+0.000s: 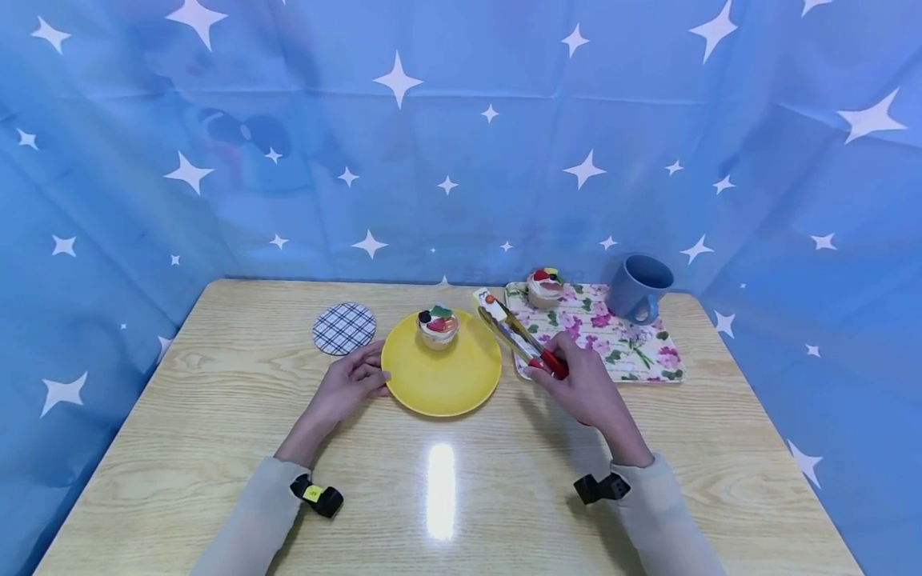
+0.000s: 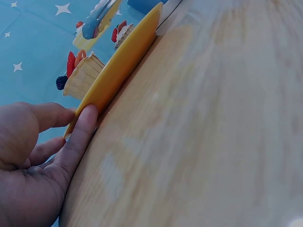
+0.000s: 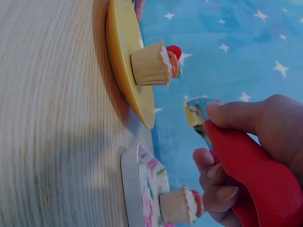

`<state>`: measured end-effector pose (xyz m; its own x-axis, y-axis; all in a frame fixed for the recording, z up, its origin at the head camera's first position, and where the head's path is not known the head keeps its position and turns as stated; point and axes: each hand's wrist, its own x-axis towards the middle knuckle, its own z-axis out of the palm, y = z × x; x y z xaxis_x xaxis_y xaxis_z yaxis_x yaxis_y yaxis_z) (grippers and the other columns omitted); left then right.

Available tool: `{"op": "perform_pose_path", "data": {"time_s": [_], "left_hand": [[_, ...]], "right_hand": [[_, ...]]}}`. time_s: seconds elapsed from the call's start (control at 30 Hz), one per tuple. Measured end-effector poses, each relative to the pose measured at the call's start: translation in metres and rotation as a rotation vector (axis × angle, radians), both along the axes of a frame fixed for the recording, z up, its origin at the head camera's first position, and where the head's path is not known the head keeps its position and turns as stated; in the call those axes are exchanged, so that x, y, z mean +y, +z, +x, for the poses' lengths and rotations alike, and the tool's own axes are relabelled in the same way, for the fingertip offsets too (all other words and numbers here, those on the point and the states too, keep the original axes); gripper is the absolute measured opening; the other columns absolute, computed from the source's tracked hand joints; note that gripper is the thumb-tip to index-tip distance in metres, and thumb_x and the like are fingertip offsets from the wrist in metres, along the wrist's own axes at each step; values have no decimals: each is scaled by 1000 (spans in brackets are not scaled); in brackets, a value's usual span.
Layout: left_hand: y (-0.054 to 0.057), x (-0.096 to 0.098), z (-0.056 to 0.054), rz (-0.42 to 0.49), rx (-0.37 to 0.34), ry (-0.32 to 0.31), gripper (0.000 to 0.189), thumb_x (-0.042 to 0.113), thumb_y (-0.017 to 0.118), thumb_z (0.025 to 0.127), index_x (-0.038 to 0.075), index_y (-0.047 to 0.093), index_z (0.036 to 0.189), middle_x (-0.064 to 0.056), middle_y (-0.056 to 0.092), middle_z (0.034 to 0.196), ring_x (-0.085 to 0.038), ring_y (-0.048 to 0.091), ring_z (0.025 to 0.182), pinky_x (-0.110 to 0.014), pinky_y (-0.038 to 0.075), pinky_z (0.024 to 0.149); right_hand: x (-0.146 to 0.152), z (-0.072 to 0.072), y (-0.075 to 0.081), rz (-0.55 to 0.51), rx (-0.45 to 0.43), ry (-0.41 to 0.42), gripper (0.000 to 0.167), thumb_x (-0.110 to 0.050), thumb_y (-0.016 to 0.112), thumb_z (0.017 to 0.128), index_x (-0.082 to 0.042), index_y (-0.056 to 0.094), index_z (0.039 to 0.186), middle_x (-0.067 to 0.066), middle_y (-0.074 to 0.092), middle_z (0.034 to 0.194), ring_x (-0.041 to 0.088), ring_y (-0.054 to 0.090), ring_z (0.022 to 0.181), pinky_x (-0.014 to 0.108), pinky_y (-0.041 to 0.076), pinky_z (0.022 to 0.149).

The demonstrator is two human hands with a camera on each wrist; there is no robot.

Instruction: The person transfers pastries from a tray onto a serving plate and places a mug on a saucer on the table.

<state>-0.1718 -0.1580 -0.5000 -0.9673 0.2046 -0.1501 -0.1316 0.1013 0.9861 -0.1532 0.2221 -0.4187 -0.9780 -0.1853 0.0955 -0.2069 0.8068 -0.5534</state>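
My left hand (image 1: 350,380) pinches the left rim of a round yellow plate (image 1: 441,388), thumb and fingers on either side of the edge in the left wrist view. On the back part of that plate stands a fruit-topped cupcake (image 1: 437,332). My right hand (image 1: 582,386) grips a pair of tongs by the red handles (image 3: 255,170). Between the tong tips is a small yellow cake piece (image 1: 492,304) with white topping and an orange fruit. It hangs in the air, right of the plate and by the floral tray's left corner.
A floral tray (image 1: 601,362) lies at the right, bearing a second cupcake (image 1: 543,294) at its back left and a blue mug (image 1: 639,290) at its back right. A checked round coaster (image 1: 344,328) lies left of the plate. Behind the table hangs a blue starry curtain (image 1: 446,136).
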Motion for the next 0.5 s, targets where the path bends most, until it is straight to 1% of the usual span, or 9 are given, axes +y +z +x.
{"op": "perform_pose_path", "data": {"time_s": [0.13, 0.33, 0.5], "left_hand": [[0, 0, -1, -5, 6, -2, 62, 2, 65, 98, 11, 43, 155, -21, 58, 126, -10, 66, 94, -30, 67, 83], [-2, -1, -2, -4, 2, 1, 61, 2, 66, 98, 11, 44, 155, -21, 57, 126, -10, 66, 95, -30, 67, 83], [-2, 0, -1, 1, 6, -5, 61, 3, 65, 98, 11, 44, 155, -22, 57, 125, -10, 66, 95, -31, 67, 83]], "right_hand": [[-2, 1, 3, 1, -16, -2, 36, -33, 79, 91, -11, 58, 111, 6, 61, 84, 19, 49, 71, 25, 40, 56], [-6, 3, 5, 9, -45, -4, 38, -35, 79, 91, -12, 59, 115, 7, 64, 92, 21, 51, 78, 25, 44, 60], [-10, 5, 6, -7, -49, 15, 37, -35, 78, 92, -13, 58, 114, 6, 64, 91, 21, 51, 78, 25, 44, 59]]}}
